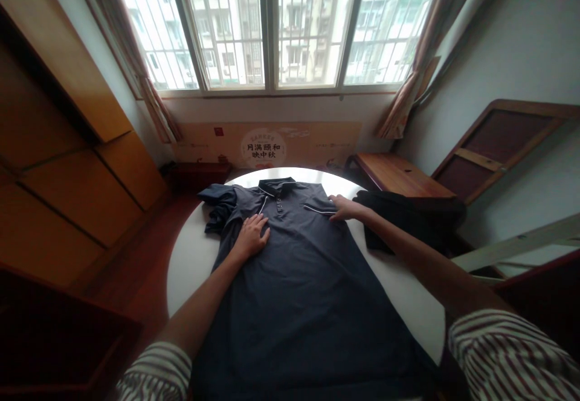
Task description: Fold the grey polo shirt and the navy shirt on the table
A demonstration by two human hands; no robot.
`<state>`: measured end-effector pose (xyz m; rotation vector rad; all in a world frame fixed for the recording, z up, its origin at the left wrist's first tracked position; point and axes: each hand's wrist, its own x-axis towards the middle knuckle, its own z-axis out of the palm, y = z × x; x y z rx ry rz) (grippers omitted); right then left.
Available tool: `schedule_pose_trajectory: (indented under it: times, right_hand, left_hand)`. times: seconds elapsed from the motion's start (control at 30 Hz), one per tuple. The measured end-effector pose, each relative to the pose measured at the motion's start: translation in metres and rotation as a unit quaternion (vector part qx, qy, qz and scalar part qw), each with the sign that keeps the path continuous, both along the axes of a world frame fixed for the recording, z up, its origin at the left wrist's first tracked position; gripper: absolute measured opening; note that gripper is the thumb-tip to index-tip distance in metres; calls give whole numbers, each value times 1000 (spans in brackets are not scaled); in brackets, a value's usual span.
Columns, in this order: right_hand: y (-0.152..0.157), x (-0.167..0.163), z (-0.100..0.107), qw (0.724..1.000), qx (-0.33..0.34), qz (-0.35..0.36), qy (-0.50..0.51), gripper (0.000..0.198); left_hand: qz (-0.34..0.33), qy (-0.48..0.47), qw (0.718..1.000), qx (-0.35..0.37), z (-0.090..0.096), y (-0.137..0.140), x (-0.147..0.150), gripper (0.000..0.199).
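A dark navy polo shirt lies spread front up on a round white table, its collar at the far side and its lower part toward me. White piping edges the collar and sleeves, and both sleeves lie in over the front. My left hand rests flat on the chest beside the left sleeve's piping, fingers stretched out. At the right sleeve's outer edge, my right hand has its fingers and thumb closed on the cloth.
Dark bunched clothing sits at the table's left, and black clothing at its right. Beyond stand a wooden bench and a leaning wooden panel. A cabinet is at the left; a barred window faces me.
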<state>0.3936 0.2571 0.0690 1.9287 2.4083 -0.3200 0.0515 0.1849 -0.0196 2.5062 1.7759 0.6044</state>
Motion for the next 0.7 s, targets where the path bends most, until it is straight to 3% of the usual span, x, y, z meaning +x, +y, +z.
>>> schedule_pose_trajectory:
  times: [0.2, 0.4, 0.53, 0.7]
  right_hand:
    - [-35, -1, -23, 993, 113, 22, -37, 31]
    - [-35, -19, -24, 982, 182, 43, -16, 25]
    - [-32, -26, -32, 975, 218, 41, 26, 33]
    - [-29, -20, -56, 961, 228, -116, 106, 73]
  left_hand:
    - [0, 3, 1000, -2, 0, 0, 0, 45]
    - [-2, 0, 1000, 4, -1, 1, -1, 44]
    - [-1, -3, 1000, 1, 0, 0, -1, 44]
    - [1, -1, 1000, -2, 1, -1, 0, 44]
